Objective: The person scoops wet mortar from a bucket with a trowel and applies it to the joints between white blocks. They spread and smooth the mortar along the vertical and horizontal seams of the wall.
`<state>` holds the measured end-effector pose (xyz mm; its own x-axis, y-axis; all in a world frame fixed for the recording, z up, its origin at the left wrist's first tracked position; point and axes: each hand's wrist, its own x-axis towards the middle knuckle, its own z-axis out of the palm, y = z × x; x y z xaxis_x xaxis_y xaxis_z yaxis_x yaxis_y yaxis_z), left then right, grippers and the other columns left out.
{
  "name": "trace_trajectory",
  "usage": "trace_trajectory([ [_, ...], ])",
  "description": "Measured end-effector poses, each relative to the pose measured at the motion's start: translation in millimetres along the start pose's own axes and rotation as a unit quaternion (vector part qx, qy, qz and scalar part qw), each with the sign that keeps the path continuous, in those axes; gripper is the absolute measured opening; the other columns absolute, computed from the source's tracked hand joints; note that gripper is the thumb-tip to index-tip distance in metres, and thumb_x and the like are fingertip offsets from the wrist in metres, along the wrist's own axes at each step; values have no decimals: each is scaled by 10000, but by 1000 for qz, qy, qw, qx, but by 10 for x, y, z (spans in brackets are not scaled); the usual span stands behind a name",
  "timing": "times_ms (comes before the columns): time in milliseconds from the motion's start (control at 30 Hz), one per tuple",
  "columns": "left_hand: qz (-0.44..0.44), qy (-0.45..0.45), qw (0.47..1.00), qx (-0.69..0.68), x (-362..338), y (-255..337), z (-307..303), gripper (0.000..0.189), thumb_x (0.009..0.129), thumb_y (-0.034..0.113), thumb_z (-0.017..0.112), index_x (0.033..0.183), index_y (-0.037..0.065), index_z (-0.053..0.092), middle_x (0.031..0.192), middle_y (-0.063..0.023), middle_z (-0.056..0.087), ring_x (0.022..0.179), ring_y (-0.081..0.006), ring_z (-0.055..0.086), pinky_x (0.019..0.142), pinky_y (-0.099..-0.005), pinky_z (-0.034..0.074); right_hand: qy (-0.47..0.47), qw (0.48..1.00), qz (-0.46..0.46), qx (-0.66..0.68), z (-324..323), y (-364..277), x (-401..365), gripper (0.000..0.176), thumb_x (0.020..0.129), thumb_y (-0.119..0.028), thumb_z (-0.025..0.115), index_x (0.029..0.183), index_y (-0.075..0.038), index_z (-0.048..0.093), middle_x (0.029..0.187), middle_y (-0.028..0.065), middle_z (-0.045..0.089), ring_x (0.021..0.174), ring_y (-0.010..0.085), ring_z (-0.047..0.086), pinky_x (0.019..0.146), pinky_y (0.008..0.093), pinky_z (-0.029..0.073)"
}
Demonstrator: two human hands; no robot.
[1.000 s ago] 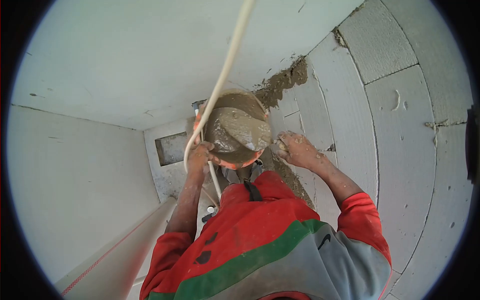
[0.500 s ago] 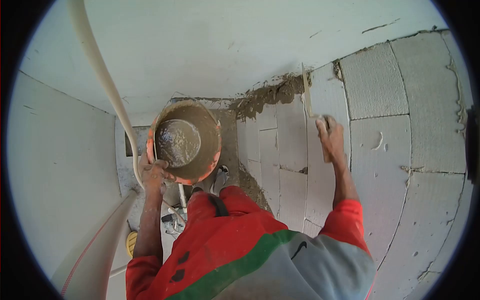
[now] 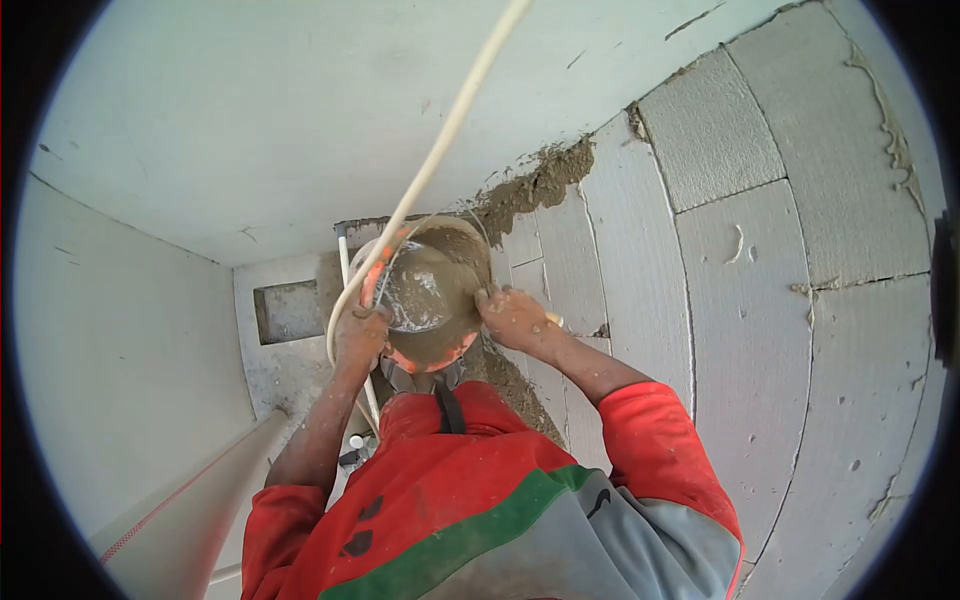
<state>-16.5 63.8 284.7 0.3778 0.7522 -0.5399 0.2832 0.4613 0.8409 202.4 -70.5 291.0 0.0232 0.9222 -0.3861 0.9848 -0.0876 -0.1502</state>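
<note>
Gripping the bucket (image 3: 462,346) by its near-left rim with the left hand (image 3: 363,332), closing the fingers firmly on the edge. Clutching a trowel (image 3: 554,320) in the right hand (image 3: 514,317), wrapping the fist shut around the handle and showing just 1 pale end past the palm. Reaching that hand to the bucket's right side, over the wet mortar (image 3: 415,290), but hiding most of the trowel, so can't really tell how the blade's sitting. Holding the bucket just above the shoes (image 3: 398,374), behind a pale hose (image 3: 440,150), near 1 mortar-smeared corner of the block wall (image 3: 735,270).
</note>
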Motion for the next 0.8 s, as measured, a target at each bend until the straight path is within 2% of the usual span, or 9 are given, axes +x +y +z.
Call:
trace_trajectory([
  [133, 4, -22, 1000, -16, -18, 32, -35, 487, 759, 90, 589, 1204, -82, 490, 620, -122, 583, 417, -208, 567, 397, -335, 479, 13, 988, 57, 141, 235, 112, -413, 387, 865, -201, 555, 1169, 37, 537, 1157, 233, 590, 1028, 401, 604, 889, 457, 488],
  [233, -66, -22, 997, -28, 1, 120, -90, 533, 716, -16, 541, 1246, 5, 483, 551, -77, 513, 382, -189, 490, 350, -332, 458, -8, 984, 112, 139, 147, -1, -598, 438, 872, -236, 567, 1218, 27, 514, 1166, 222, 590, 1070, 396, 583, 916, 462, 470],
  [300, -31, 18, 998, -50, 47, -31, -179, 526, 712, -8, 541, 1235, -9, 483, 574, -91, 533, 387, -194, 500, 356, -329, 460, -38, 983, 131, 126, -108, -12, -576, 472, 869, -241, 578, 1259, 11, 493, 1174, 229, 583, 1078, 385, 581, 912, 459, 471],
  [400, 9, 32, 994, -106, -55, 24, -296, 640, 657, -46, 514, 1293, -40, 447, 691, -104, 592, 394, -183, 505, 361, -313, 466, 33, 982, 72, 171, -285, -53, -658, 477, 834, -265, 640, 1210, 13, 545, 1154, 229, 590, 1055, 395, 582, 922, 450, 465],
  [500, 71, 44, 988, -132, -54, -78, -487, 728, 628, -71, 485, 1352, -41, 422, 772, -99, 619, 399, -160, 504, 343, -289, 454, 96, 964, -36, 245, -523, 64, -666, 380, 817, -245, 686, 1083, 19, 618, 1012, 197, 649, 897, 335, 654, 806, 414, 522],
  [567, 80, 54, 987, -127, -63, -126, -637, 765, 618, -72, 476, 1379, -37, 413, 805, -95, 626, 405, -146, 509, 331, -269, 443, -12, 868, 82, 489, -621, 246, -592, 313, 809, -208, 717, 1011, 15, 631, 892, 129, 654, 732, 251, 646, 668, 350, 526],
  [600, 83, 79, 986, -124, -99, -90, -660, 671, 621, -62, 482, 1291, -36, 464, 775, -82, 604, 416, -136, 504, 343, -263, 431, -70, 789, 138, 595, -660, 349, -529, 281, 805, -190, 733, 975, 13, 638, 833, 95, 656, 650, 209, 643, 599, 319, 528],
  [667, 79, 130, 982, -115, -214, -77, -707, 493, 628, -42, 495, 1116, -32, 567, 716, -56, 560, 436, -115, 494, 368, -252, 408, -60, 744, 193, 637, -628, 752, -350, 240, 859, -187, 682, 977, 16, 634, 731, 57, 624, 567, 134, 597, 506, 265, 490],
  [800, 54, 145, 985, -76, -204, -219, -828, 649, 647, -63, 471, 1295, -40, 496, 718, -81, 598, 349, -142, 490, 309, -274, 447, 268, 887, 293, 234, -631, 1250, -310, 233, 906, -191, 612, 955, 34, 644, 721, 107, 650, 555, 175, 596, 505, 309, 482],
])
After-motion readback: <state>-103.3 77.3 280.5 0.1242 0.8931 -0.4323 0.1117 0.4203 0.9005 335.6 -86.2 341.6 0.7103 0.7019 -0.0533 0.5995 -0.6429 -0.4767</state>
